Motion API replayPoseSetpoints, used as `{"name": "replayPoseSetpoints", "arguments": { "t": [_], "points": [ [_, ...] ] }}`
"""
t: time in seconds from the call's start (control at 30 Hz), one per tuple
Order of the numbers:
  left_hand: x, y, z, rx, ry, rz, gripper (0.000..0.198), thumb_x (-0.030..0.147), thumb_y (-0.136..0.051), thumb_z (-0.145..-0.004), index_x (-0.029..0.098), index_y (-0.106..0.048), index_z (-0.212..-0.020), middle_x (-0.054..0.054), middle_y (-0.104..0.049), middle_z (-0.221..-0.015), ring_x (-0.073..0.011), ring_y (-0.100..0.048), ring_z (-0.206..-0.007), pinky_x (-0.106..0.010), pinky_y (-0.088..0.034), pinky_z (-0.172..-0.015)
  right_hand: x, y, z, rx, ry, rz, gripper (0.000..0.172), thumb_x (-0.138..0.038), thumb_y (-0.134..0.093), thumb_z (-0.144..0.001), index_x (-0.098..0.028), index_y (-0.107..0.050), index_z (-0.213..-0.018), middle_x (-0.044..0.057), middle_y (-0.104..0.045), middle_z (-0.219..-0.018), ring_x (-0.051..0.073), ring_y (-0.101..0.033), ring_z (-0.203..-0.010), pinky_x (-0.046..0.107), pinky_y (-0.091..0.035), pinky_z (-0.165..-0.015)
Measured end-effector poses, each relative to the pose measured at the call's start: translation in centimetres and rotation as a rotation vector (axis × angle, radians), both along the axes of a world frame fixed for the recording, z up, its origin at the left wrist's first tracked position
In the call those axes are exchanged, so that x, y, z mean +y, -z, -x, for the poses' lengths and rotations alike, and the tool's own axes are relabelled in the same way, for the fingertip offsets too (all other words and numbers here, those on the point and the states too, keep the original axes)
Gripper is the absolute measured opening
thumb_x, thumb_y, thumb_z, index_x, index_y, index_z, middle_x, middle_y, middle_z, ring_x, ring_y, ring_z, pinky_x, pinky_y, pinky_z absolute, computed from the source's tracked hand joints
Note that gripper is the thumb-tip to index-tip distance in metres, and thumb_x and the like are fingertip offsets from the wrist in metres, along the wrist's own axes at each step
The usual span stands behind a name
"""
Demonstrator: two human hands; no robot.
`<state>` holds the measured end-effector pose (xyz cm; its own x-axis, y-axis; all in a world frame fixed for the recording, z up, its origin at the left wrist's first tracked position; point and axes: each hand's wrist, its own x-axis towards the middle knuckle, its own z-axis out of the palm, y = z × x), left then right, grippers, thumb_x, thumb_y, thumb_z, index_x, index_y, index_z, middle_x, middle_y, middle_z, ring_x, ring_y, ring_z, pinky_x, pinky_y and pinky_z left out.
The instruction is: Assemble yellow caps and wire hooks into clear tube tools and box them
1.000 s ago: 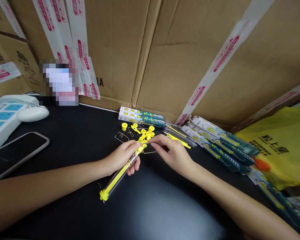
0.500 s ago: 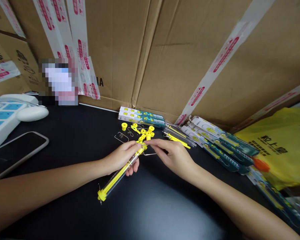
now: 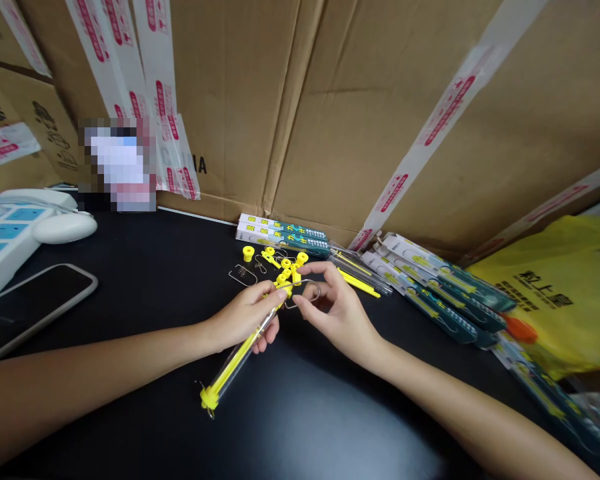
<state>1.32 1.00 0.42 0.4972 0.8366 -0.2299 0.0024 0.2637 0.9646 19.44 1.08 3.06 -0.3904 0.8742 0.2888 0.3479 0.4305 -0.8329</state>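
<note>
My left hand (image 3: 247,313) is closed around the upper end of a clear-tubed spring scale (image 3: 233,367) with a yellow core, its yellow end cap pointing down toward me. A bent wire hook (image 3: 310,281) sticks out at the scale's top, beside the left thumb. My right hand (image 3: 347,320) curls its thumb and fingers around this hook and appears to hold it lightly; the exact contact is partly hidden. Just behind the hands lies a pile of small yellow plastic caps (image 3: 301,258), with loose wire hooks (image 3: 243,275) and small springs nearby.
Printed boxes (image 3: 283,233) stand at the back, and more boxes (image 3: 425,287) lie to the right beside a yellow bag (image 3: 555,287). Clear tubes with yellow rods (image 3: 360,283) rest between them. At left are a phone (image 3: 40,307) and a power strip (image 3: 10,233).
My right hand has opened from a pinch at the scale's top and now curls around the wire hook, which shows as a loop. The scale's lower end has shifted slightly right and down.
</note>
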Motion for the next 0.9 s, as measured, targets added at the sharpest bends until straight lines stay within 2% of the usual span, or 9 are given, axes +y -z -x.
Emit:
{"name": "replayPoseSetpoints", "arguments": {
  "t": [0.1, 0.17, 0.23, 0.5, 0.63, 0.9],
  "points": [
    [0.1, 0.1, -0.1, -0.072, -0.010, -0.014, 0.033, 0.053, -0.045, -0.090, 0.021, -0.042, -0.082, 0.007, -0.053, -0.042, -0.0086, -0.047, -0.028, -0.014, -0.038, -0.028, 0.0, 1.4, 1.0, 0.287, -0.057, 0.262, 0.028, -0.032, -0.064, -0.084, -0.024, -0.040, -0.098, -0.007, -0.060, -0.061, 0.010, -0.056, -0.051, 0.018, -0.042, -0.043],
    [0.1, 0.0, -0.2, -0.117, -0.027, -0.028, 0.032, 0.050, -0.043, -0.092, 0.020, -0.043, -0.081, 0.007, -0.053, -0.042, -0.0081, -0.046, -0.028, -0.014, -0.038, -0.027, 0.1, 2.0, 1.6, 0.367, -0.096, 0.380, 0.028, -0.038, -0.063, -0.084, -0.023, -0.041, -0.091, -0.006, -0.061, -0.059, 0.009, -0.055, -0.048, 0.016, -0.041, -0.040],
    [0.1, -0.2, -0.3, -0.153, -0.042, -0.030, 0.031, 0.047, -0.041, -0.093, 0.020, -0.044, -0.081, 0.007, -0.052, -0.042, -0.0078, -0.046, -0.028, -0.014, -0.038, -0.027, 0.1, 2.3, 2.0, 0.407, -0.122, 0.429, 0.027, -0.041, -0.061, -0.086, -0.021, -0.044, -0.086, -0.005, -0.059, -0.057, 0.008, -0.053, -0.047, 0.016, -0.042, -0.040],
    [-0.2, -0.1, -0.7, -0.216, -0.085, 0.012, 0.029, 0.046, -0.043, -0.094, 0.020, -0.042, -0.081, 0.008, -0.053, -0.044, -0.0073, -0.046, -0.029, -0.014, -0.038, -0.028, 0.1, 2.7, 2.1, 0.463, -0.103, 0.376, 0.024, -0.037, -0.059, -0.088, -0.021, -0.045, -0.078, -0.008, -0.054, -0.053, 0.006, -0.047, -0.042, 0.016, -0.043, -0.040],
    [-0.4, -0.2, -0.9, -0.254, -0.126, 0.055, 0.030, 0.045, -0.046, -0.093, 0.019, -0.041, -0.079, 0.008, -0.051, -0.044, -0.0062, -0.043, -0.027, -0.013, -0.035, -0.027, 0.2, 3.0, 2.1, 0.478, -0.094, 0.335, 0.025, -0.036, -0.058, -0.088, -0.021, -0.043, -0.076, -0.007, -0.055, -0.057, 0.007, -0.051, -0.045, 0.017, -0.045, -0.041],
    [-0.3, -0.4, -0.7, -0.318, -0.025, 0.170, 0.032, 0.044, -0.046, -0.093, 0.016, -0.049, -0.077, 0.008, -0.047, -0.040, -0.0054, -0.041, -0.024, -0.012, -0.031, -0.026, 0.2, 2.5, 1.8, 0.445, -0.130, 0.329, 0.026, -0.037, -0.057, -0.088, -0.022, -0.040, -0.076, -0.008, -0.056, -0.052, 0.007, -0.050, -0.041, 0.019, -0.047, -0.042]
  ]
}}
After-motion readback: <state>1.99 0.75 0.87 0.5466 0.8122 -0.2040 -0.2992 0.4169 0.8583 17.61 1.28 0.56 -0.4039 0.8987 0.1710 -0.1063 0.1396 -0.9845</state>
